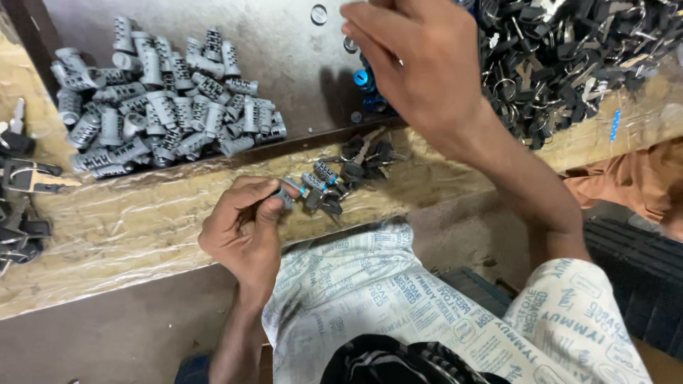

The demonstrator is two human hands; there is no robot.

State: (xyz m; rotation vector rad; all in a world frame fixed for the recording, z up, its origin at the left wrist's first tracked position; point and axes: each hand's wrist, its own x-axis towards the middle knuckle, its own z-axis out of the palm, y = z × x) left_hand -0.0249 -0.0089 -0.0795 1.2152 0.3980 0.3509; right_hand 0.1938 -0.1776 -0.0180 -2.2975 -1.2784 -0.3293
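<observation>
On the worktop (128, 235), wrapped in clear plastic film, the left hand (245, 231) is pinched shut on a small grey lock cylinder (283, 197), thumb and forefinger on its barrel, just beside a few more cylinders with black-headed keys (324, 188) lying loose on the film. The right hand (416, 64) is up over the dark metal plate (284, 57), fingers bunched downward near small blue parts (364, 78); cannot tell if it grips anything, its fingertips are hidden. A heap of grey cylinders (163, 99) sits at the plate's left, a big pile of black keys and rings (569, 50) at far right, more keys (21, 185) at the left edge. The cylinder looks like cast metal: stiff, small, heavier than its size suggests, ribbed so not very slippery, not fragile. Best held across the barrel by its sides, with the key end left free; a key sticking out could snag on its neighbours
</observation>
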